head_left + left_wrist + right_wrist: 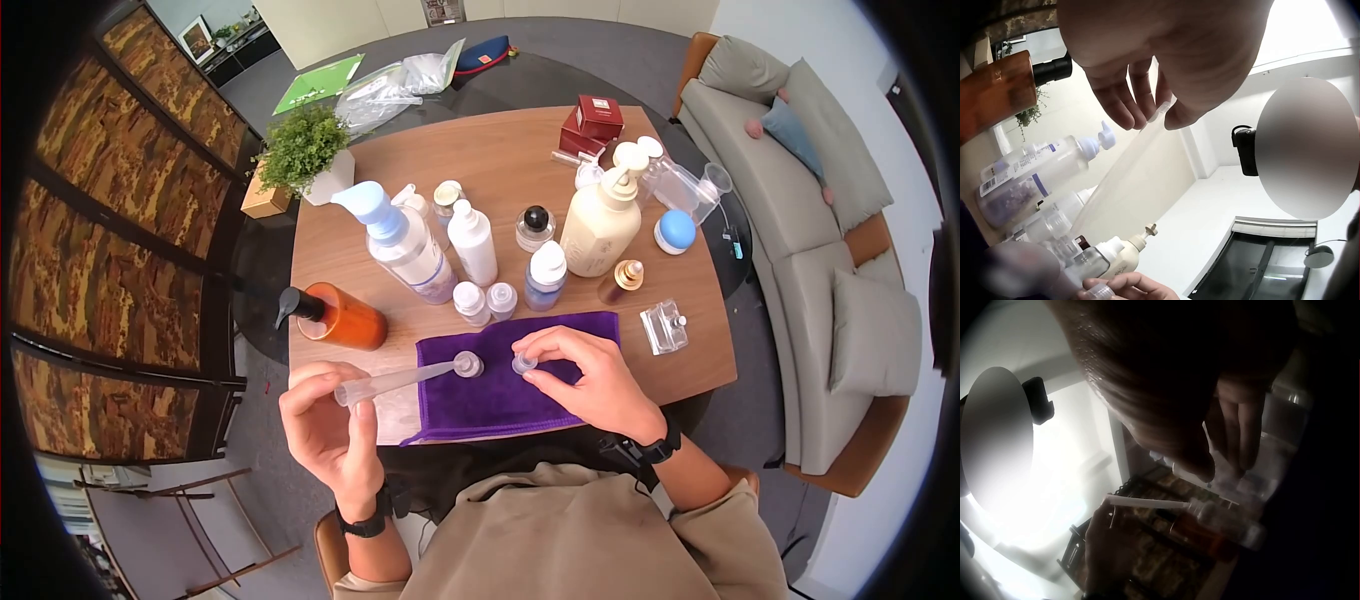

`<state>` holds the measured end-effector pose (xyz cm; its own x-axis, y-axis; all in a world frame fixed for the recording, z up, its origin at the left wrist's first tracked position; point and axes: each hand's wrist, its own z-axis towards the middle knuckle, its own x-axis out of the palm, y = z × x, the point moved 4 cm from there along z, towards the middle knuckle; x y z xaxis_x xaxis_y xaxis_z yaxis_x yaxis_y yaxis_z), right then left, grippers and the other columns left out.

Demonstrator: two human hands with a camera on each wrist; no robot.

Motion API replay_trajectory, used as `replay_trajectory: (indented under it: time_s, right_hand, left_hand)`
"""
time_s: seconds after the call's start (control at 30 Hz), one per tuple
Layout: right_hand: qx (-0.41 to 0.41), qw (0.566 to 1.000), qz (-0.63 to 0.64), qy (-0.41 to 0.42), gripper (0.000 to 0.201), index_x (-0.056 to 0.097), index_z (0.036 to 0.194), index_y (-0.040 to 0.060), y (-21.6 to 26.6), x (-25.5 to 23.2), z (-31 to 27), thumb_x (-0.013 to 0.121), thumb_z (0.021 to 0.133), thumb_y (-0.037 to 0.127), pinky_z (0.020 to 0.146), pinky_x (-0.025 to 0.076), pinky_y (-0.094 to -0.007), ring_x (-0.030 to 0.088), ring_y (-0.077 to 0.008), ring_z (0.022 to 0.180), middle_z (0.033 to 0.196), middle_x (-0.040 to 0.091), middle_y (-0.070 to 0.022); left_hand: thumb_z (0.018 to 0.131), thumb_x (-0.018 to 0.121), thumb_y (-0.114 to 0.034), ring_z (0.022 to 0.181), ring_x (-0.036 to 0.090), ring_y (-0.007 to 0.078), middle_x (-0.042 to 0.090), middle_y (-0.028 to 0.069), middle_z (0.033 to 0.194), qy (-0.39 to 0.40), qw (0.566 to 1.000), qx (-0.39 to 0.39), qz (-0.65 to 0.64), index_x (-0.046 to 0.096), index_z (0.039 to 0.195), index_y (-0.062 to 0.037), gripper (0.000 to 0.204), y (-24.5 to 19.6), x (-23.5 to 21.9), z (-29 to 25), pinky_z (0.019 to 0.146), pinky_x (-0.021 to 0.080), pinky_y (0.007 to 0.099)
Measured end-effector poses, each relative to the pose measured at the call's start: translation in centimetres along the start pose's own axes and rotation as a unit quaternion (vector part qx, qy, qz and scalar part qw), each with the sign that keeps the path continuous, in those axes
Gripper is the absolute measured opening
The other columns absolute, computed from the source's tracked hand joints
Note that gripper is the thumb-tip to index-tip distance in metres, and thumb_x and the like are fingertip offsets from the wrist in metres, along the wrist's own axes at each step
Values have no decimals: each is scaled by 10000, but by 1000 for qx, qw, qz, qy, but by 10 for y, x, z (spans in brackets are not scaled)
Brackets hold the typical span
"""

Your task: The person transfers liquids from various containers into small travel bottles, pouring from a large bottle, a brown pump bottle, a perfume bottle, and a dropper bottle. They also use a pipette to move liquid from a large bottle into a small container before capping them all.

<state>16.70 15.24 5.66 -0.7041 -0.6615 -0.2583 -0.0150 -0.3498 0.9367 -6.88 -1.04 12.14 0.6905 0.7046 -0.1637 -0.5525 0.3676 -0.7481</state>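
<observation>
My left hand (330, 425) pinches the wide end of a long translucent dropper-like tube (400, 380), whose narrow end is at the mouth of a small clear bottle (468, 365) standing on a purple cloth (450, 405). Above the cloth's middle, my right hand (595, 380) holds a small clear cap (523, 362) between thumb and fingers. In the left wrist view, the tube (1116, 165) slants down from the left fingertips. The right wrist view is dark; the tube (1147, 503) runs from the left hand (1107, 547) to the bottle (1232, 524).
Behind the cloth stand several bottles, among them a blue-topped pump bottle (405, 245) and a cream pump bottle (600, 225). An orange pump bottle (345, 317) is at the left. At the right lie a small clear pouch (664, 328) and a blue-lidded jar (675, 232).
</observation>
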Motion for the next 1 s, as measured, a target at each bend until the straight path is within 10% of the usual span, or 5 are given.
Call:
replay_trajectory:
  time_s: [0.5,0.8,0.93,1.0]
  right_hand:
    - [-162,984,-69,14,188,734,1123,42,26,37,39,834,965,69,950,630,-418,754,-307,1091,1184,800,-88]
    - [-203,960,-178,71,161,728,1085,18,35,43,45,817,951,35,904,636,-409,751,-296,1054,1147,772,-91]
    - [-223,949,-204,91,205,756,1151,3,42,39,46,795,950,4,908,638,-412,750,-300,1057,1175,759,-104]
    - [-216,944,-225,112,301,768,1230,-8,43,40,46,779,930,-25,918,639,-420,746,-305,1074,1210,746,-118]
  left_hand:
    - [1066,675,34,1019,603,155,624,101,1199,-246,942,-214,-84,582,1273,-69,249,51,-54,-67,906,560,343]
    - [1012,730,88,1164,641,159,659,77,1276,-115,926,-346,-101,617,1234,-56,288,83,-18,-123,1001,546,321]
    - [880,842,-44,1229,646,330,669,158,1341,-12,932,-313,184,660,1284,-24,444,70,-18,-102,1090,498,448]
    - [861,853,-51,1317,608,353,634,170,1422,50,938,-179,292,647,1343,-23,525,59,-10,-90,1159,468,465]
